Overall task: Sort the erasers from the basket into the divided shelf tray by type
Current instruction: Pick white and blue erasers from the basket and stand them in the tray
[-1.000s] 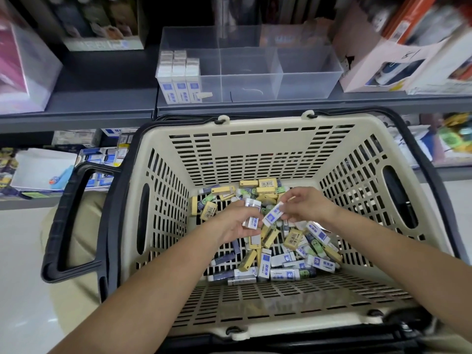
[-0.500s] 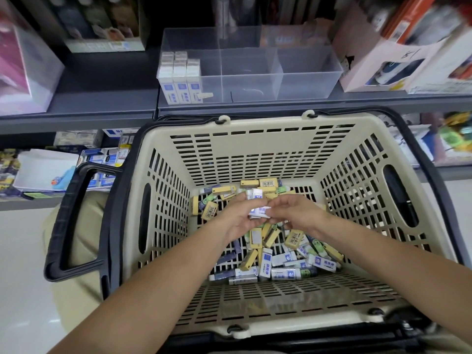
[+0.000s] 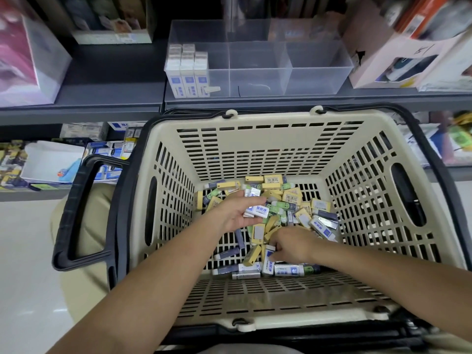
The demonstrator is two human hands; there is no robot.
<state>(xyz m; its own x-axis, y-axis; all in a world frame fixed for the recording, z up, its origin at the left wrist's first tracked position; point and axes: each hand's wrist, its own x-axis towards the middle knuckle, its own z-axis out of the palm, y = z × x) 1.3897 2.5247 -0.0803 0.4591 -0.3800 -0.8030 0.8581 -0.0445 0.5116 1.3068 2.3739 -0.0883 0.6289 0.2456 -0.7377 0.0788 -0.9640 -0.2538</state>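
Left hand point(image 3: 236, 215) cups white-blue erasers point(image 3: 257, 212) mid-frame, seemingly batching one type; right hand point(image 3: 293, 245) pinches another white eraser point(image 3: 268, 256) lower centre.

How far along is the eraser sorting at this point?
Done: only the tray's left compartment holds a block of white-and-blue erasers; the other two compartments look empty. In hand: the left hand grips a few matching erasers, and the right hand pinches one more eraser in the basket. Left: the mixed pile of yellow, green and dark erasers, so most of the job remains.
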